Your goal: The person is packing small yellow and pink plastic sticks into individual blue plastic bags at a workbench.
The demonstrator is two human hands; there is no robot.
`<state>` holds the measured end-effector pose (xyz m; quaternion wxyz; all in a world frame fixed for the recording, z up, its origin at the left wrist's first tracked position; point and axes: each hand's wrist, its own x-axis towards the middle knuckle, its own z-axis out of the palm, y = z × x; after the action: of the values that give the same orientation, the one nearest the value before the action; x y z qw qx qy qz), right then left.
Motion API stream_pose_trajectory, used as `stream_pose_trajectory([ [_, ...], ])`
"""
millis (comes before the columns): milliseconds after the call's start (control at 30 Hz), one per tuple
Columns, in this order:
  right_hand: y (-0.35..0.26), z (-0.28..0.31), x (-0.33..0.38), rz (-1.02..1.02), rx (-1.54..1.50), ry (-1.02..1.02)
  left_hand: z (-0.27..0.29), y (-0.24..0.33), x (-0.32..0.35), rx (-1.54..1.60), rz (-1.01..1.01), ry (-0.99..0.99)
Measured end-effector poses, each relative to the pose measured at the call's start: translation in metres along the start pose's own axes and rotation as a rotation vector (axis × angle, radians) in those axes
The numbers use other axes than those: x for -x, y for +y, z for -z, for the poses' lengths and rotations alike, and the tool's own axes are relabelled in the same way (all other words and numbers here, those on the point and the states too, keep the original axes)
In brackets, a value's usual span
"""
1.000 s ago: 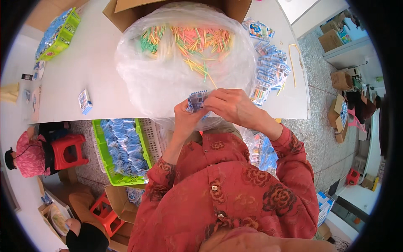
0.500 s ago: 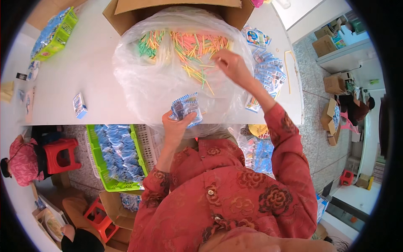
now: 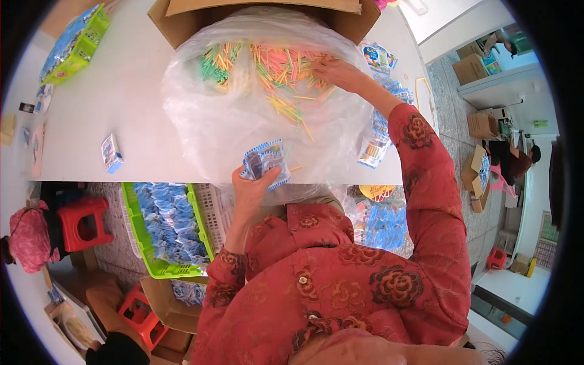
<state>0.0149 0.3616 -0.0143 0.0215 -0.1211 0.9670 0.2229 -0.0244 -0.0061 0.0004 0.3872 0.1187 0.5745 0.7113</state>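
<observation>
My left hand (image 3: 250, 187) is closed on a small blue-and-white plastic packet (image 3: 266, 163), pinched by its lower part above the table's near edge. My right hand (image 3: 333, 72) reaches to the right side of a heap of thin coloured sticks (image 3: 283, 64) in pink, orange, yellow and green. Its fingers are stretched out and touch the sticks; the fingertips are hard to make out among them. The heap lies in a large clear plastic bag (image 3: 201, 131) spread over the table. A few loose sticks trail toward the packet.
An open cardboard box (image 3: 267, 7) stands behind the bag. More packets (image 3: 375, 143) lie to the right. A small box (image 3: 112, 154) sits on the left of the table (image 3: 79, 115). Below is a green basket (image 3: 204, 228) of blue packets. Other people sit near red stools (image 3: 85, 224).
My right hand has moved forward and slightly right, onto the heap, and its fingers have stretched out. The left hand still holds the packet, shifted slightly left.
</observation>
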Motion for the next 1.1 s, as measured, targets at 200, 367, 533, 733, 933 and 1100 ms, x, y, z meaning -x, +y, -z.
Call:
stream_pose_trajectory([
  [200, -0.003, 0.0, -0.006, 0.07, 0.042, -0.024, -0.002, 0.001, -0.003, 0.024, 0.022, 0.003],
  [367, -0.004, -0.017, -0.005, 0.082, 0.022, 0.06, -0.004, 0.001, -0.004, 0.023, 0.02, -0.002],
  [533, -0.008, -0.019, -0.008, 0.026, -0.004, 0.072, -0.003, 0.001, -0.004, 0.025, 0.013, 0.011],
  [733, -0.016, -0.003, -0.011, -0.304, -0.377, 0.418, 0.004, -0.006, -0.004, -0.009, 0.021, 0.009],
  [933, -0.052, 0.051, -0.017, -0.757, -1.339, 0.579, 0.003, -0.007, -0.005, -0.026, -0.013, 0.051],
  [1100, -0.093, 0.03, -0.01, -0.726, -1.419, 0.537, -0.004, -0.004, -0.008, -0.006, -0.035, 0.054],
])
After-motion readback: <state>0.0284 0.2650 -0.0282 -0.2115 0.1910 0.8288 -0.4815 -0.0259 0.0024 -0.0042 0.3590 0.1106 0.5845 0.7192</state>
